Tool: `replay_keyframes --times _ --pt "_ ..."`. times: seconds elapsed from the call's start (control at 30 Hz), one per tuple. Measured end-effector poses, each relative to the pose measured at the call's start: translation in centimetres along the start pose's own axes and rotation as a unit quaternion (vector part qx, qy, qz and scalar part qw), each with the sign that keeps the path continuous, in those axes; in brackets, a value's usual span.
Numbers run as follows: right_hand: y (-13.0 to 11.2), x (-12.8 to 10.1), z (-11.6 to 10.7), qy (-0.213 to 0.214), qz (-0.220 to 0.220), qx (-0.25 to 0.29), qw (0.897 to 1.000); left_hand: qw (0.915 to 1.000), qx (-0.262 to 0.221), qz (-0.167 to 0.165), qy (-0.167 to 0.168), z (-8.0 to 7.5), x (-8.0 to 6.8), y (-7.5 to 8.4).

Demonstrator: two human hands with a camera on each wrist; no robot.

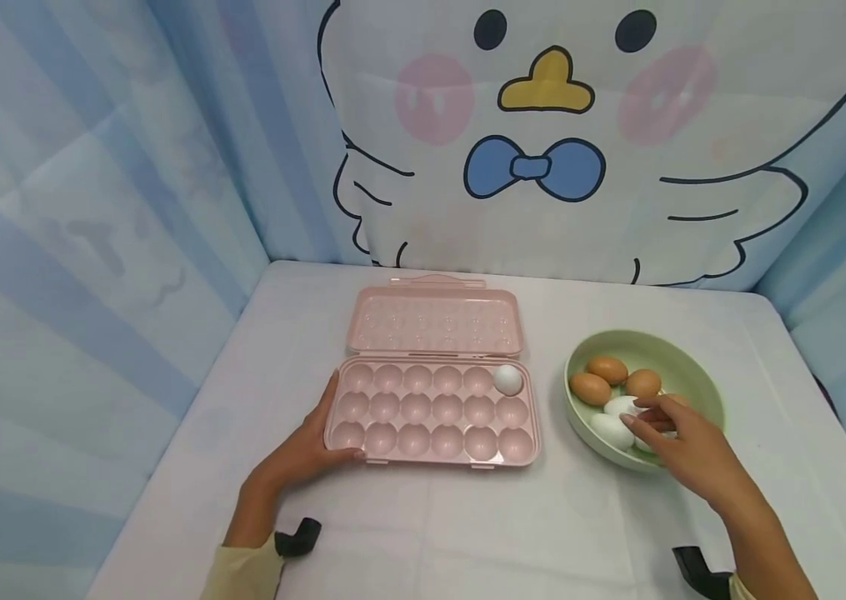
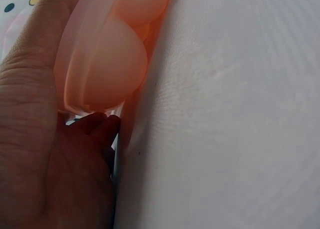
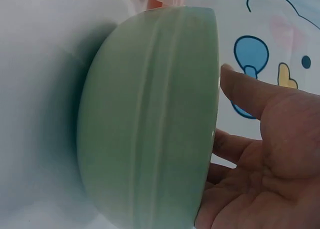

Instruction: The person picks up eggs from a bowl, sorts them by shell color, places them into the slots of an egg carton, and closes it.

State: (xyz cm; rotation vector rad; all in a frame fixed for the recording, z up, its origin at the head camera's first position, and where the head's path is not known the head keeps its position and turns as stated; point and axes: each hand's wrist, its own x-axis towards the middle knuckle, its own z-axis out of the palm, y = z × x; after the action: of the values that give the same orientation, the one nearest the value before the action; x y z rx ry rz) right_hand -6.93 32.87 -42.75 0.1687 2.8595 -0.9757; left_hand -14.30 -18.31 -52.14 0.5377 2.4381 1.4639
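A pink egg box (image 1: 433, 425) lies with its lid (image 1: 438, 321) folded back. One white egg (image 1: 508, 380) sits in the far right cup of its back row. My left hand (image 1: 310, 446) holds the box by its left end, thumb at the front corner and fingers along the side. Brown eggs (image 1: 591, 389) and white eggs (image 1: 612, 431) share a green bowl (image 1: 681, 354) on the right. Over the bowl, my right hand (image 1: 681, 442) reaches down among the white eggs, thumb and fingers apart. In the right wrist view the bowl wall (image 3: 145, 124) hides the fingertips.
A white cloth covers the table (image 1: 423, 533). Behind it hangs a curtain (image 1: 543, 225) with a cartoon bird, and blue curtains (image 1: 92, 250) close off the sides. Black wrist mounts (image 1: 298, 537) are on both arms.
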Motion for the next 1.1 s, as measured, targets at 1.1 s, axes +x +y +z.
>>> replay_keyframes --times 1.1 --pt "-0.9 2.9 2.4 -0.061 -0.050 0.039 0.996 0.9999 0.000 -0.009 0.009 0.2 0.0 0.0"
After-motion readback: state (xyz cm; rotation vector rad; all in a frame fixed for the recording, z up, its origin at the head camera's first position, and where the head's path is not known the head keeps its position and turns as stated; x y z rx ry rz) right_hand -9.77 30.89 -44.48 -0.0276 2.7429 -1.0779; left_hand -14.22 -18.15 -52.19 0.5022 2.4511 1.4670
